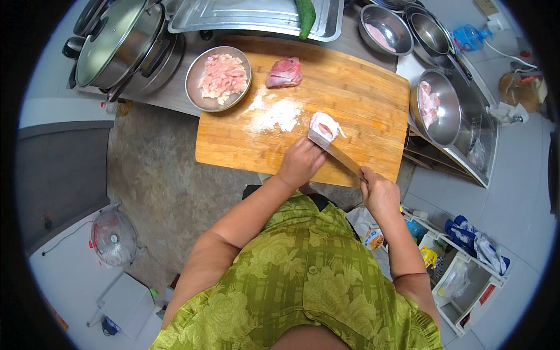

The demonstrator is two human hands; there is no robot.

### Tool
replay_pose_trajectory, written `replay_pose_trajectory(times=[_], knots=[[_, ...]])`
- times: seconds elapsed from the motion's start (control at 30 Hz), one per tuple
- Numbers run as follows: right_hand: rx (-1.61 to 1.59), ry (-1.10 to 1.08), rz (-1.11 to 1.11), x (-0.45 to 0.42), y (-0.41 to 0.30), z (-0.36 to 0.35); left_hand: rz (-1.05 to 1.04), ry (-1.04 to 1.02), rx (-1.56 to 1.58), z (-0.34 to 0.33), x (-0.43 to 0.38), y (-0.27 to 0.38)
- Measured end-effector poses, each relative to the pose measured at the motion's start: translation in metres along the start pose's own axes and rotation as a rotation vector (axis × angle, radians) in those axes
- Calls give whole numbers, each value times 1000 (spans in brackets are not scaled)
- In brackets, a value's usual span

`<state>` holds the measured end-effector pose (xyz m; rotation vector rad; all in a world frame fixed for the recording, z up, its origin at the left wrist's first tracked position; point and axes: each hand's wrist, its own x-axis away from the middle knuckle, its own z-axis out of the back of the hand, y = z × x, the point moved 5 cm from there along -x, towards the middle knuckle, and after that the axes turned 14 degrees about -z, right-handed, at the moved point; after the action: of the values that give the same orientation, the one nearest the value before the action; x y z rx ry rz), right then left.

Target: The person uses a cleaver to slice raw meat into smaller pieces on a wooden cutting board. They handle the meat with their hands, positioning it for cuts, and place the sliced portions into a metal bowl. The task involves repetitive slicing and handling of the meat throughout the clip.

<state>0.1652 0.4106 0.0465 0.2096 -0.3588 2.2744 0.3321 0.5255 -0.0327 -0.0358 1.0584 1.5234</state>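
Note:
In my right hand (380, 192) is the handle of a kitchen knife. Its metal blade (343, 158) slants up and left across the wooden cutting board (358, 100). The blade's far end lies against a pale piece of raw meat (324, 124) with a pink patch. My left hand (302, 161) is close beside that end with fingers bent; the blade partly hides what they touch. White powder (280, 116) is spread on the board left of the meat. Farther back lies a red piece of raw meat (284, 72). A metal bowl (192, 89) of cut pink meat (223, 76) overlaps the board's left corner.
Behind the board, a metal tray (245, 17) holds a green cucumber-like vegetable (306, 17). A lidded steel pot (118, 39) stands at left. Two metal bowls with meat, one at back right (400, 33) and one at right (450, 109), sit beyond the board.

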Motion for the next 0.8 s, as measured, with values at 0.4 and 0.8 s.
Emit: replay_pose_trajectory(times=[0.4,0.8], knots=[[50,-33,43,-27,-28,-14,154,11,34,-11,6,-8],[58,-49,56,-29,-11,-13,184,2,45,-10,5,-12]])
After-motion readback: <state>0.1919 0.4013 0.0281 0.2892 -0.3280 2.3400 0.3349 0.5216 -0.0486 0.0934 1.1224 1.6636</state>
